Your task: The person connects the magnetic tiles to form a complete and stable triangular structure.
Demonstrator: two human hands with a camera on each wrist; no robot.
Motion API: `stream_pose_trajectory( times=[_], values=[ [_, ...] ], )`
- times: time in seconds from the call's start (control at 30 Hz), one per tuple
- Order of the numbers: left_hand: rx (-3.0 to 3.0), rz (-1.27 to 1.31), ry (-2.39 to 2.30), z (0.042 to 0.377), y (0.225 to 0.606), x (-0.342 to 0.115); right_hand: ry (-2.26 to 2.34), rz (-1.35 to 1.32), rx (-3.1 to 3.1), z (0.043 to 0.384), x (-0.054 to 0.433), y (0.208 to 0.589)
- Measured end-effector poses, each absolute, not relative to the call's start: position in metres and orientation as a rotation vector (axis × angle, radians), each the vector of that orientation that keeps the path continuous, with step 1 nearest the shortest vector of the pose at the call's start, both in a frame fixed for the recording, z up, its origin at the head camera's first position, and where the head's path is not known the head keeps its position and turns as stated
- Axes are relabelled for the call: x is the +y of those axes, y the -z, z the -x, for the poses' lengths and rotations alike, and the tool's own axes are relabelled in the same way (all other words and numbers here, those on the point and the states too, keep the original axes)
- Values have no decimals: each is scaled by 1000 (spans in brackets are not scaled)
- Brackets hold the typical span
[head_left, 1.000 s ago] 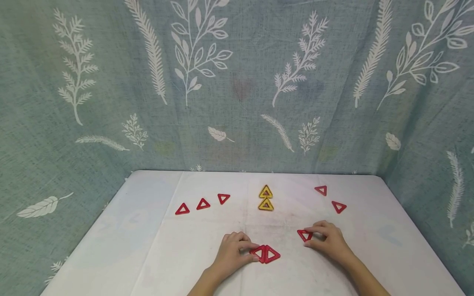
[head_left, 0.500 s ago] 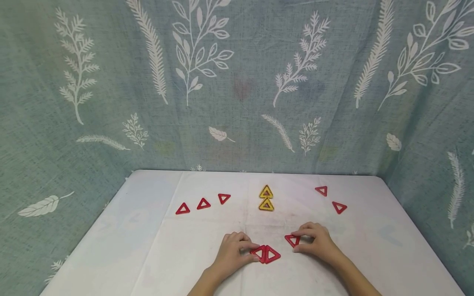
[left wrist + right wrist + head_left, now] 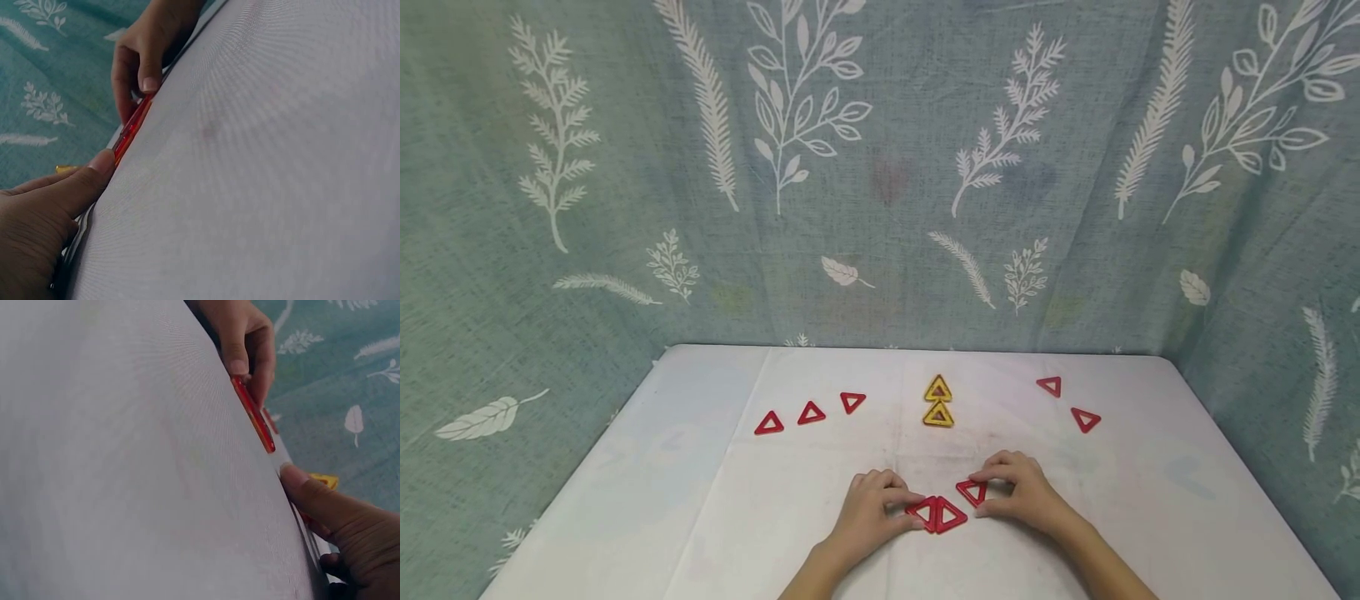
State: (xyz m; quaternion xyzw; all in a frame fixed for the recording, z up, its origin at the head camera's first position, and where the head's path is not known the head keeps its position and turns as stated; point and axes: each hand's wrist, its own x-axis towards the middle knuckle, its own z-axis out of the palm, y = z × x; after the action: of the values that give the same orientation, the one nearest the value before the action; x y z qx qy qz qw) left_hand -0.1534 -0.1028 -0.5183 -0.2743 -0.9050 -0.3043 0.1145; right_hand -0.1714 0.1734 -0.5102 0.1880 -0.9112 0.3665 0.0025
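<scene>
Two red triangle tiles with open centres lie edge to edge near the front middle of the table in the head view. My left hand (image 3: 872, 506) pinches the left tile (image 3: 922, 513) between thumb and finger at its outer corner; the right tile (image 3: 951, 516) points rightward. My right hand (image 3: 1021, 492) holds a third red triangle tile (image 3: 972, 492) by its right side, just up and right of the joined pair. In the right wrist view, the thumb of my right hand (image 3: 337, 512) hides most of that tile, while the joined pair (image 3: 255, 415) shows edge-on.
Two yellow triangle tiles (image 3: 938, 414) stand tip to base at the back middle. Several red triangles lie at the back left, including one red tile (image 3: 811, 413). Two more, such as this red triangle (image 3: 1086, 419), lie back right. A leaf-patterned curtain (image 3: 880, 167) surrounds the white table (image 3: 760, 525).
My right hand has slid leftward and slightly nearer with its red triangle tile, closing in on the joined pair. My left hand and its tiles have stayed in place.
</scene>
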Motion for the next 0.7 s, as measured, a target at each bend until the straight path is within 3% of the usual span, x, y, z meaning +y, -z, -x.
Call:
stream_pose_trajectory(
  times=[0.7],
  values=[
    [-2648,806,898,154,520,-102,-1166,-788,-2886,176,163,505]
  ],
)
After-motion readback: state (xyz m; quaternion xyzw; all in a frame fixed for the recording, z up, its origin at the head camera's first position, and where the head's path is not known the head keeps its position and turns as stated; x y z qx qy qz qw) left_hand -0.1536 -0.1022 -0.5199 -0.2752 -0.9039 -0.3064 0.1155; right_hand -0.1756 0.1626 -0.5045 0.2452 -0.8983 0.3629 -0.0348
